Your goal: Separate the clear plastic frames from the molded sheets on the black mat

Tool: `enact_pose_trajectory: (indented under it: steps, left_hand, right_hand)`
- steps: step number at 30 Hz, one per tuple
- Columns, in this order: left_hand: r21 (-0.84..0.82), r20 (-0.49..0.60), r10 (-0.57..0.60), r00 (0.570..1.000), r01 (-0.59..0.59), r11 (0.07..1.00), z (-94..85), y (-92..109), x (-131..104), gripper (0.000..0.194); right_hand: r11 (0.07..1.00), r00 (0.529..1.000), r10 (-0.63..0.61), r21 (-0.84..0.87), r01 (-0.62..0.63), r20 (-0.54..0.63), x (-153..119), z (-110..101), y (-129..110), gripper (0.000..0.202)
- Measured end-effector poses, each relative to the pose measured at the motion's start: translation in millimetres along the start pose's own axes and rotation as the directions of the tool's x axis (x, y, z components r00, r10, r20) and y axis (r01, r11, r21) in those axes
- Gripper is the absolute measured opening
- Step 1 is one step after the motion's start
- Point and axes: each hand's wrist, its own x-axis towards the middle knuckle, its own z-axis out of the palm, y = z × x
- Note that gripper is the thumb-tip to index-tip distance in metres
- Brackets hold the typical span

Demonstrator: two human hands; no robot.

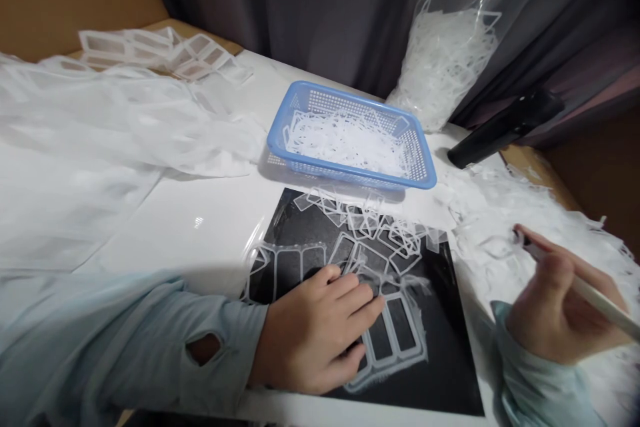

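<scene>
My left hand (320, 330) lies palm down, fingers stretched, on a translucent sheet of rounded rectangular frames (395, 330). This sheet rests on a black mat (445, 340), and my palm and fingers hide part of it. Off the mat's right edge, my right hand (565, 307) is closed around a slim white pen-like tool (603, 300) with a dark tip, raised near a heap of clear scraps. Loose thin frames (367, 220) lie jumbled along the far side of the mat. Another strip of frames (287, 267) sits to the left of my fingers.
Behind the mat stands a blue basket (350, 173) filled with loose frames. A clear bag (445, 67) of similar pieces is at the back right, beside a black cylindrical object (500, 133). White sheets (115, 127) pile up at left; clear scraps (540, 213) cover the right.
</scene>
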Motion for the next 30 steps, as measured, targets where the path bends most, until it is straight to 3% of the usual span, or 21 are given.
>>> enact_pose_trajectory:
  steps: [2, 4, 5, 9, 13, 15, 17, 21, 25, 30]
  left_hand:
    - [-0.008, -0.004, -0.017, 1.0, 0.017, 1.0, 1.2, 0, -1, 0.045]
    - [-0.008, -0.006, -0.048, 0.999, 0.048, 0.999, 1.8, 1, -2, 0.045]
    - [-0.003, -0.006, -0.065, 0.998, 0.065, 0.998, 1.6, 2, -1, 0.046]
    - [0.023, -0.04, -0.071, 0.997, 0.072, 0.997, -3.4, 3, 2, 0.047]
    - [-0.009, -0.152, 0.121, 0.981, -0.124, 0.992, -9.2, 4, 5, 0.027]
    - [-0.022, -0.181, 0.252, 0.951, -0.26, 0.965, -8.6, 5, 4, 0.021]
    - [-0.035, -0.186, 0.359, 0.914, -0.371, 0.928, -5.6, 5, 2, 0.019]
    - [-0.064, -0.183, 0.438, 0.88, -0.456, 0.888, -0.3, 5, 1, 0.021]
    - [-0.072, -0.189, 0.443, 0.877, -0.462, 0.884, -1.3, 3, 2, 0.022]
    - [-0.06, -0.167, 0.422, 0.891, -0.436, 0.898, -3.1, 4, 3, 0.019]
  right_hand:
    - [1.0, 0.999, -0.003, 0.015, 0.003, 0.034, 0, 0, 0, 0.021]
    - [0.999, 0.972, -0.036, 0.036, 0.028, 0.234, -2, -2, -1, 0.02]
    - [0.999, 0.935, -0.051, 0.037, 0.041, 0.351, -3, -4, -1, 0.02]
    - [0.996, 0.736, -0.084, 0.071, 0.049, 0.672, -5, -7, -5, 0.021]
    - [0.954, 0.463, -0.235, 0.293, -0.055, 0.854, -8, -3, -10, 0.021]
    - [0.93, 0.389, -0.298, 0.358, -0.089, 0.872, -11, 1, -14, 0.02]
    - [0.91, 0.352, -0.351, 0.404, -0.089, 0.868, -13, 5, -17, 0.019]
    - [0.899, 0.366, -0.419, 0.435, 0.042, 0.831, -15, 9, -21, 0.018]
    - [0.936, 0.468, -0.352, 0.296, 0.191, 0.81, -15, 9, -18, 0.018]
    - [0.984, 0.597, -0.168, 0.094, 0.153, 0.785, -15, 4, -9, 0.024]
